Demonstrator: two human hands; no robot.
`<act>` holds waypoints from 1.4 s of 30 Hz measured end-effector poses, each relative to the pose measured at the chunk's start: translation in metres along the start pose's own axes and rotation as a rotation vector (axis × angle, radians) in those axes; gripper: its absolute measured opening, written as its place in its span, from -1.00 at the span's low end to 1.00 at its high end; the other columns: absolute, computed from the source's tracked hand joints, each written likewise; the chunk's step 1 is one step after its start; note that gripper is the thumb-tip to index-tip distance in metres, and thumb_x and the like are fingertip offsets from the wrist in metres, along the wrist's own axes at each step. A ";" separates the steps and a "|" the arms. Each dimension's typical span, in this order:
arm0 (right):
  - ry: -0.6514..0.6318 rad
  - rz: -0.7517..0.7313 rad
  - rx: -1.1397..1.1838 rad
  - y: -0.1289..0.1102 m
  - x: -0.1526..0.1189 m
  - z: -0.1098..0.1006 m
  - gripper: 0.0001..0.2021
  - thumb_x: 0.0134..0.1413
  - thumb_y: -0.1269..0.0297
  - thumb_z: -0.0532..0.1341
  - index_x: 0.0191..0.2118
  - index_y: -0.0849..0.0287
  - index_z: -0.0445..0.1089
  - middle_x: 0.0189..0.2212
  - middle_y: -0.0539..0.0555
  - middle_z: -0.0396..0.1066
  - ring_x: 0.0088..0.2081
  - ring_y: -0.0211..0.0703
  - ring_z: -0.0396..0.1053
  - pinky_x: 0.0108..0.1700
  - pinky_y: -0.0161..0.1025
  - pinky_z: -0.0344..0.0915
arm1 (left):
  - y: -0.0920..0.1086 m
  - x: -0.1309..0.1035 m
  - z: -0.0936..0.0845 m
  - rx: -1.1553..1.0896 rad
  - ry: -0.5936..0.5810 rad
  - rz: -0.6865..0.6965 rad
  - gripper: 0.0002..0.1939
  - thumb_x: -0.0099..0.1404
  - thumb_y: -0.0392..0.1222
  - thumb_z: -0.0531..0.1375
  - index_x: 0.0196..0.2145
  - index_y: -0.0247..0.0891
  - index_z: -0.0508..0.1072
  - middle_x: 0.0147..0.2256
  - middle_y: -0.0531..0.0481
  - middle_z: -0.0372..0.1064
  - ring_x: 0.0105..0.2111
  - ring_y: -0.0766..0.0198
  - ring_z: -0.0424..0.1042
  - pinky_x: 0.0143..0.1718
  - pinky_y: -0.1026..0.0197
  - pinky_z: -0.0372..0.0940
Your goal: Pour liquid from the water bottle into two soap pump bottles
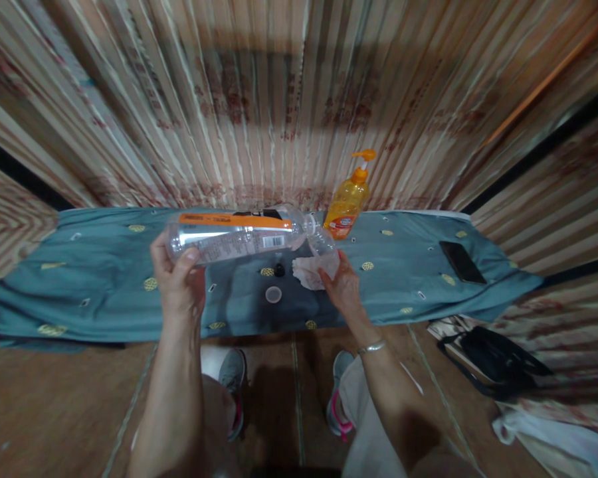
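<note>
My left hand [182, 275] is wrapped round the base of a large clear plastic bottle [234, 236] with an orange and silver label. The bottle lies sideways in the air, its neck pointing right. My right hand [343, 284] holds a small clear plastic cup [325, 247] at the bottle's mouth; whether the two touch is hard to tell. A crumpled whitish tissue [309, 272] shows beside my right fingers. Below the bottle, a small black cap [279, 270] and a round translucent lid [274, 294] lie on the cloth.
A yellow pump bottle [347, 206] stands behind my right hand. The teal cloth [104, 265] covers a narrow table against a striped curtain [259, 119]. A dark phone [462, 261] lies at the right. On the floor at the right is a black bag [498, 358].
</note>
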State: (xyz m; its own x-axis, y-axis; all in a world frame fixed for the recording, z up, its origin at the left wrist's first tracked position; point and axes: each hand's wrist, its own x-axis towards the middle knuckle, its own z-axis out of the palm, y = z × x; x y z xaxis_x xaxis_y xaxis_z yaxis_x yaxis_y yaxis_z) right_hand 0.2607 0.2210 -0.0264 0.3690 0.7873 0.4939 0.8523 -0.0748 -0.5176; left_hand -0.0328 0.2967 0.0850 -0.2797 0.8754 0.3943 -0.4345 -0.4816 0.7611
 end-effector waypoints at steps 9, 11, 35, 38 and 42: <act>-0.024 0.027 -0.014 0.000 -0.001 0.000 -0.29 0.25 -0.08 0.09 0.28 0.44 0.16 0.14 0.53 0.39 0.14 0.20 0.44 0.18 0.15 0.37 | -0.002 0.001 -0.003 0.008 -0.018 0.003 -0.45 -0.22 -0.10 0.53 -0.20 -0.04 0.53 -0.21 0.12 0.41 -0.17 0.27 0.39 -0.19 0.25 0.31; -0.011 0.025 -0.022 0.000 -0.001 0.001 -0.29 0.25 -0.08 0.09 0.27 0.47 0.16 0.14 0.55 0.39 0.12 0.21 0.45 0.17 0.15 0.38 | -0.001 0.000 -0.002 -0.006 0.000 -0.004 -0.45 -0.24 -0.12 0.54 -0.22 -0.06 0.54 -0.23 0.12 0.41 -0.19 0.28 0.39 -0.19 0.26 0.31; -0.023 0.027 0.024 -0.002 -0.001 -0.002 -0.30 0.24 -0.05 0.12 0.28 0.46 0.18 0.15 0.55 0.38 0.17 0.27 0.41 0.17 0.23 0.37 | -0.001 -0.001 -0.002 -0.047 0.041 -0.022 -0.43 -0.29 -0.16 0.56 -0.23 -0.04 0.58 -0.26 0.16 0.46 -0.24 0.31 0.41 -0.20 0.27 0.32; -0.022 0.033 0.030 -0.002 0.000 -0.001 -0.30 0.25 -0.06 0.09 0.27 0.47 0.18 0.15 0.55 0.37 0.18 0.26 0.40 0.17 0.20 0.37 | -0.001 -0.001 -0.002 -0.042 0.042 -0.027 -0.41 -0.29 -0.15 0.55 -0.21 -0.04 0.58 -0.24 0.15 0.47 -0.23 0.30 0.41 -0.18 0.25 0.32; -0.018 0.044 0.015 -0.002 0.000 0.000 -0.28 0.24 -0.07 0.08 0.26 0.51 0.19 0.14 0.56 0.38 0.14 0.26 0.42 0.17 0.19 0.36 | -0.002 -0.001 -0.004 -0.026 0.036 -0.038 -0.40 -0.28 -0.14 0.55 -0.20 -0.05 0.55 -0.22 0.15 0.45 -0.19 0.28 0.41 -0.16 0.23 0.31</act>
State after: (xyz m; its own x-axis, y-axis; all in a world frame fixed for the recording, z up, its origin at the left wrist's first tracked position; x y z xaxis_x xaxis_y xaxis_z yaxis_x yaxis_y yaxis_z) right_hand 0.2591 0.2213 -0.0258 0.3992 0.7943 0.4579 0.8296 -0.1003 -0.5493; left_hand -0.0353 0.2968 0.0817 -0.2928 0.8911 0.3466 -0.4670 -0.4496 0.7614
